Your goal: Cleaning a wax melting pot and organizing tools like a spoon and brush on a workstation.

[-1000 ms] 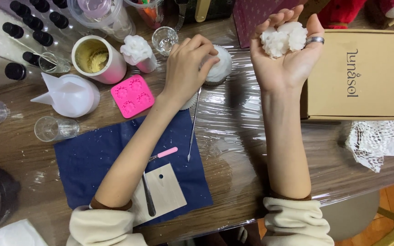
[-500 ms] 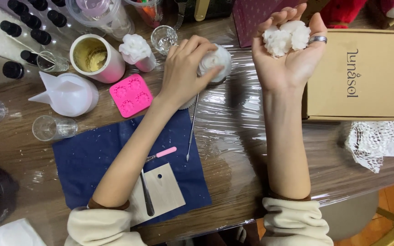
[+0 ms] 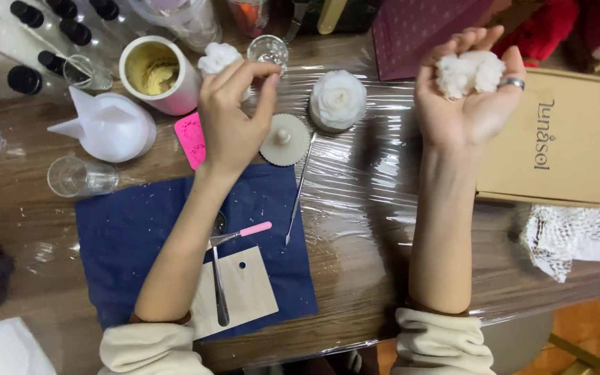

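Here the right hand (image 3: 468,97) lies palm up with the fingers loosely curled, cupping two small white, rough flowers (image 3: 469,69) at about one o'clock of the view. The left hand (image 3: 234,118) hangs over the table (image 3: 376,278) with thumb and forefinger brought together; whether they pinch anything, I cannot tell. Just at its three o'clock lies a round cream lid (image 3: 284,139), and further a white rose (image 3: 338,98). A brown box (image 3: 557,142) is close beside the right hand. Between both arms the plastic-covered table is open.
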